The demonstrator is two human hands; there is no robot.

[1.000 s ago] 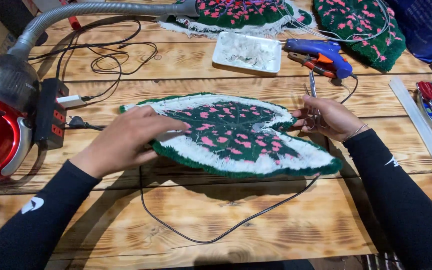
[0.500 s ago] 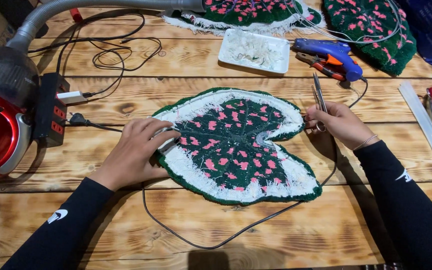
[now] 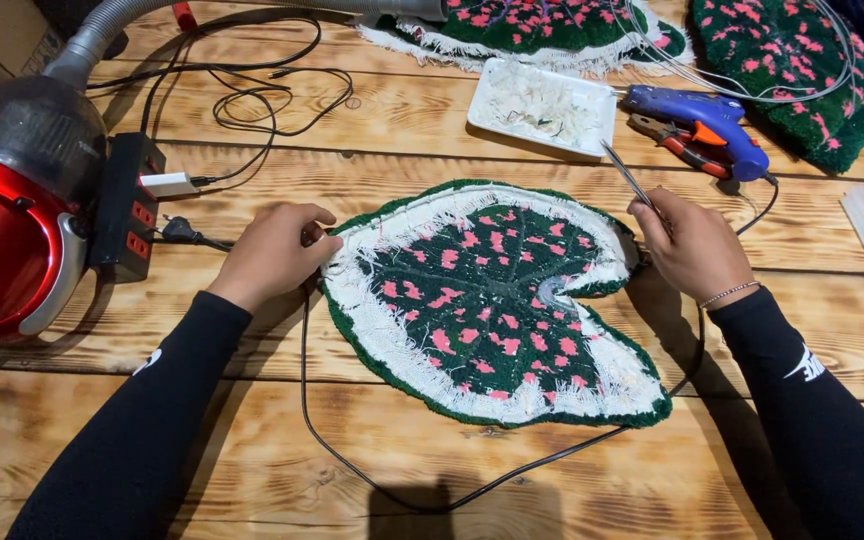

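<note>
Left hand (image 3: pixel 274 250): closed, pinching the left edge of the leaf-shaped tufted rug (image 3: pixel 492 300)
Right hand (image 3: pixel 692 245): gripping scissors (image 3: pixel 630 178), blades pointing up and away, resting at the rug's right edge
Rug: lies backing-up on the wooden table (image 3: pixel 252 430), green with pink spots and a frayed white cloth border
Around it: black cable (image 3: pixel 472 485) loops under the rug; white tray of trimmings (image 3: pixel 544 105) and blue glue gun (image 3: pixel 707 125) behind; red vacuum cleaner (image 3: pixel 12 230) at left
Risk: blades could snip the cable or cut into the tufting if the cloth slips from the pinch
</note>
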